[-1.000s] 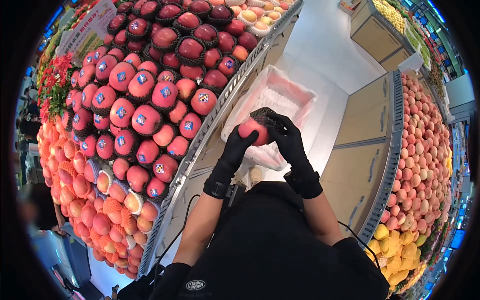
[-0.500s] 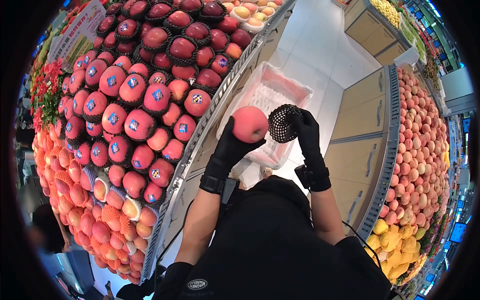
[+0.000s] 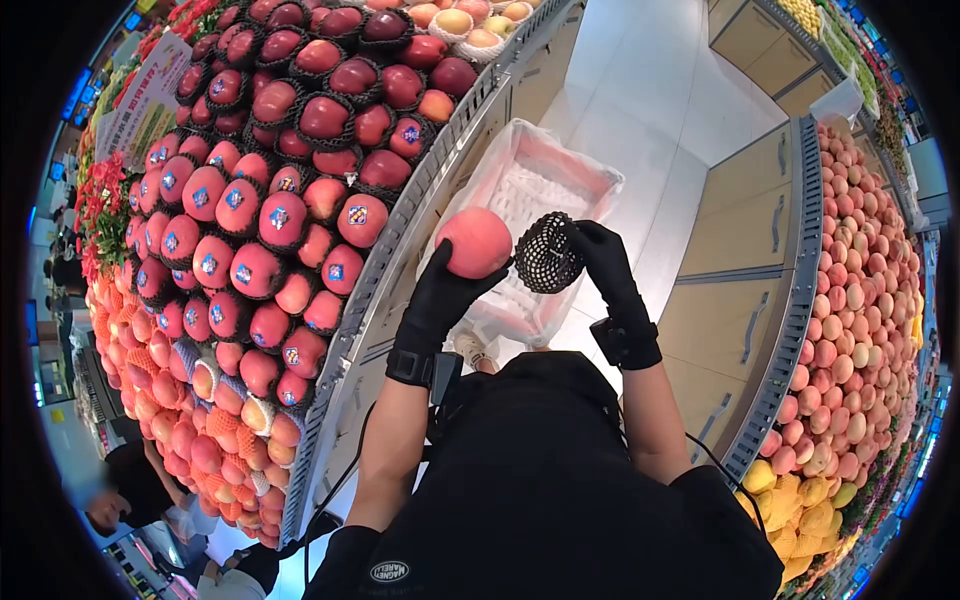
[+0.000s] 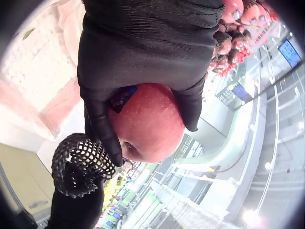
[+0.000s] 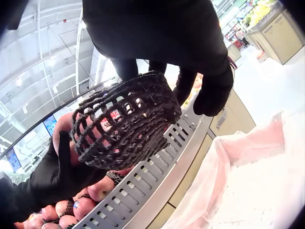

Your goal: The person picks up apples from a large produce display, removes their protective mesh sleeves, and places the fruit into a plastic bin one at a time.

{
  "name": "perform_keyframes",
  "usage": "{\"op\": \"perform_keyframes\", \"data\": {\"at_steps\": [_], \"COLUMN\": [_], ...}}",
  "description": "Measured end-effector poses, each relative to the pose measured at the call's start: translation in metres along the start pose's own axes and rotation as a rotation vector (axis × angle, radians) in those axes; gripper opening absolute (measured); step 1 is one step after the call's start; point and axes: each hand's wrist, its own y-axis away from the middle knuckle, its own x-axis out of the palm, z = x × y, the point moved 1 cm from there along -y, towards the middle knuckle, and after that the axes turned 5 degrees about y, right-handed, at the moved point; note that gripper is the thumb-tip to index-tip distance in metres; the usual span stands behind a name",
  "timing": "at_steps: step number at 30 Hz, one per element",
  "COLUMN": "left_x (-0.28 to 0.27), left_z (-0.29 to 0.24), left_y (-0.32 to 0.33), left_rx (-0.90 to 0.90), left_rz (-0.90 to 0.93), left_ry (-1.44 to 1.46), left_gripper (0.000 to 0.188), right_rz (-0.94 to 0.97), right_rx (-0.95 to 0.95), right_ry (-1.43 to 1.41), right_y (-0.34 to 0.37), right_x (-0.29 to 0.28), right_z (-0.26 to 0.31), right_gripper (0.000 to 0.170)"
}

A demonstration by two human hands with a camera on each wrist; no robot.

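Note:
In the head view my black-gloved left hand [image 3: 438, 300] holds a bare pinkish-red apple [image 3: 474, 243] out in front of my body. The left wrist view shows fingers and thumb spread around the apple [image 4: 155, 126], with a dark blue sticker [image 4: 124, 98] by the fingers. Just right of the apple, my gloved right hand [image 3: 606, 265] pinches a black foam fruit net [image 3: 546, 254] by its edge. Seen from the right wrist, the net [image 5: 126, 121] hangs round and hollow below the fingertips and overlaps the apple behind it.
Beneath my hands a pink-white crate [image 3: 600, 180] with a clear plastic liner stands on the floor. Left is a sloped display of stickered apples [image 3: 255, 268] in black nets, behind a grey slotted rail [image 3: 440, 155]. Peaches [image 3: 850, 270] fill the right-hand stand above tan cabinets [image 3: 725, 318].
The black net came off the apple between the first two frames. Since then both hands have shifted slightly left, and the apple has turned in my left hand.

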Motion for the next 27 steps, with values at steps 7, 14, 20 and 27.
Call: {"op": "perform_keyframes", "data": {"at_steps": [7, 14, 20, 27], "left_x": [0.001, 0.023, 0.020, 0.027], "left_z": [0.019, 0.024, 0.032, 0.026], "left_y": [-0.010, -0.004, 0.008, 0.022], "left_rx": [0.139, 0.438, 0.410, 0.402], "left_rz": [-0.081, -0.149, -0.239, -0.343], "left_ry": [-0.295, -0.756, -0.707, -0.721], "left_gripper": [0.087, 0.097, 0.099, 0.098], "right_rz": [0.040, 0.060, 0.172, 0.088], "right_rx": [0.132, 0.360, 0.184, 0.288], "right_ry": [-0.081, -0.086, 0.285, -0.255], "right_y": [-0.025, -0.050, -0.122, -0.185], "right_x": [-0.032, -0.048, -0.036, -0.007], "right_z": [-0.059, -0.131, -0.276, -0.205], "right_gripper": [0.031, 0.026, 0.020, 0.052]}}
